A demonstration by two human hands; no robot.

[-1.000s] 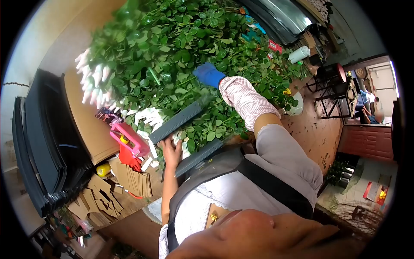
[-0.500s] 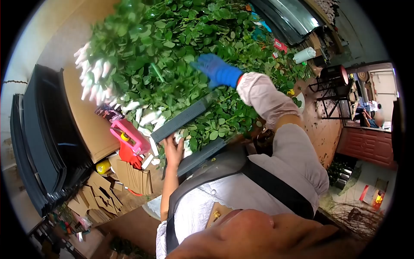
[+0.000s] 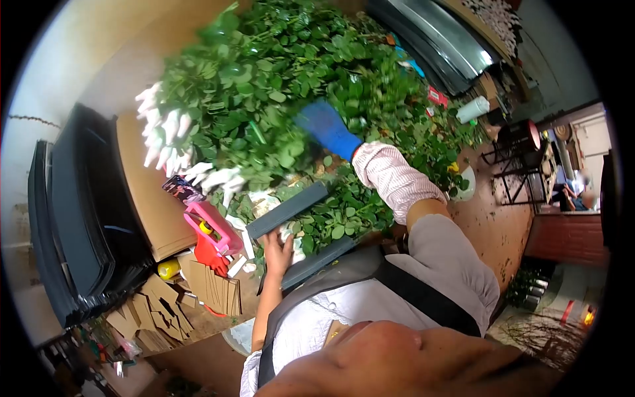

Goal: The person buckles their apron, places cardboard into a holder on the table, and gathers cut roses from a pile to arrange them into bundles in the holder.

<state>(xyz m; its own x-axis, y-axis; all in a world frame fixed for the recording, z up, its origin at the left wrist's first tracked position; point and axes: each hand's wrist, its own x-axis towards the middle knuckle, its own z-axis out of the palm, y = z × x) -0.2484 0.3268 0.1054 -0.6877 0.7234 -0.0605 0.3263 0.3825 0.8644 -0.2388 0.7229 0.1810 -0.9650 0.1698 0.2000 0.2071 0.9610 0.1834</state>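
Note:
A big heap of green leafy stems (image 3: 284,73) has white-wrapped flower heads (image 3: 159,135) at its left side. Below the heap is a dark trough with two long walls; its upper wall (image 3: 288,210) and lower wall (image 3: 321,263) have leafy stems (image 3: 344,215) between them. My left hand (image 3: 276,255), bare, is at the trough's left end with thumb and fingers apart, against white-wrapped heads there. In a blue glove, my right hand (image 3: 327,129) reaches into the leaves above the trough; its fingers are smeared by motion.
Left of the heap are a pink tape dispenser (image 3: 213,228), a red glove (image 3: 210,255), cardboard pieces (image 3: 215,284) and dark folded sheets (image 3: 83,218). A white roll (image 3: 473,109) lies at right. Another person (image 3: 582,198) is beyond the doorway.
My right hand has gone from spread fingers above the leaves down into them. Leaves beside the trough have shifted away from it, baring some surface. My left hand stays at the trough's end.

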